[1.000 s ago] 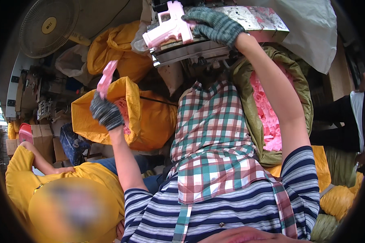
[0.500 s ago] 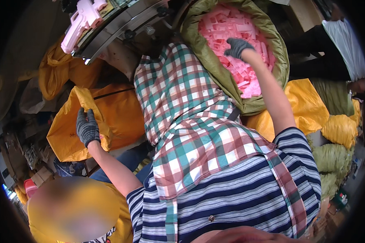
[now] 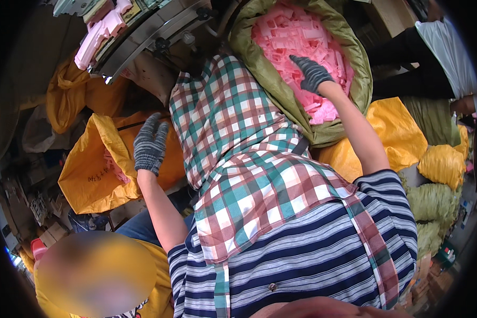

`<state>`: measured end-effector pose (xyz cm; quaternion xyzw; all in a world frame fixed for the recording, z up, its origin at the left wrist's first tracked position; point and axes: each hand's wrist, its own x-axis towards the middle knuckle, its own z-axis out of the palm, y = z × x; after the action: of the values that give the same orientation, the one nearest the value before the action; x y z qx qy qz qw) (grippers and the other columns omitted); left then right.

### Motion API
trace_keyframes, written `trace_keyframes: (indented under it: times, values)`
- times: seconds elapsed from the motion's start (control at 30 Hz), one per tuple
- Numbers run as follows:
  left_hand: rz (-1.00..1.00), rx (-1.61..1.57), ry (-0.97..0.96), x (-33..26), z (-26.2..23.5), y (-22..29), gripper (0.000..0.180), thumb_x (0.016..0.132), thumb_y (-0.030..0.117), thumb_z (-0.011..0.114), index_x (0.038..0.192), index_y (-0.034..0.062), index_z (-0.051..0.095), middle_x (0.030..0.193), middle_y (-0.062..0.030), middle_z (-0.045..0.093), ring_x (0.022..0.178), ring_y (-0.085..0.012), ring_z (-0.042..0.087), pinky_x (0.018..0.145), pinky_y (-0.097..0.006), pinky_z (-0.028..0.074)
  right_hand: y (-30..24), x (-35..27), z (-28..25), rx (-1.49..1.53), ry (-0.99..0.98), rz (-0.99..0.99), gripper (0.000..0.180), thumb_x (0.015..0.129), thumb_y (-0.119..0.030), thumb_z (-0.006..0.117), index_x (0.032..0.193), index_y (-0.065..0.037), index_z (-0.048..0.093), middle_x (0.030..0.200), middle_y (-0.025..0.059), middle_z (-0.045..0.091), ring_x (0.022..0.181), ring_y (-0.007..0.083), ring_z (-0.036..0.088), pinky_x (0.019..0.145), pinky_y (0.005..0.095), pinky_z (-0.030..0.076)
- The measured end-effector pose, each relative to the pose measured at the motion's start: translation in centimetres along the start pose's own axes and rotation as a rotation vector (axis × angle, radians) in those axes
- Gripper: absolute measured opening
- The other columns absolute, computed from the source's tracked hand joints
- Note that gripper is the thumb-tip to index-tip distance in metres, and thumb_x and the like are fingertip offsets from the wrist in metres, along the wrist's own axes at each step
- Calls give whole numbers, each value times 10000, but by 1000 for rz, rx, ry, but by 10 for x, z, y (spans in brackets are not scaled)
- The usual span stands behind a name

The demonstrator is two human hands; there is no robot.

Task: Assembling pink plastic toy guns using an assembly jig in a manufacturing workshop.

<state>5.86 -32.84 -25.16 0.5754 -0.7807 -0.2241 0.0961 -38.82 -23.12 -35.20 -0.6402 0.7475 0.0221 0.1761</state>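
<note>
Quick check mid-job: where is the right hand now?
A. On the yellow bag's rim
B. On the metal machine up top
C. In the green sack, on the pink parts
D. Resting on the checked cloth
C: the gloved right hand lies on the pink plastic pieces inside the open green sack.

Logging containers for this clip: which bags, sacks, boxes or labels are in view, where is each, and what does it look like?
Olive-green sack: top centre, open, full of pink plastic pieces; gloved right hand reaches in.
Open yellow bag: left, beside the gloved left hand; dark handwriting on its side.
Tied yellow bag: upper left.
Yellow and green sacks: right edge, stacked.
Cardboard boxes: lower left, brown, small.
</note>
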Motion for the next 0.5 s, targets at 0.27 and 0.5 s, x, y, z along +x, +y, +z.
trace_keyframes:
  times: [0.27,0.5]
  values:
    - [436,-1022,-252,0,25,79,478,822,181,602,1239,10,442,1190,-83,514,1044,-156,495,903,-304,388,-159,-39,-147,1544,-160,-772,647,745,-201,690,1291,-34,384,1250,98,466,1176,210,426,983,337,340]
    - [886,-190,325,16,-3,52,505,588,179,757,1029,51,549,866,-142,603,793,-327,596,717,-373,483,-188,-29,-161,705,257,-870,444,745,3,638,1163,-8,492,1204,145,491,1108,244,498,914,326,416]
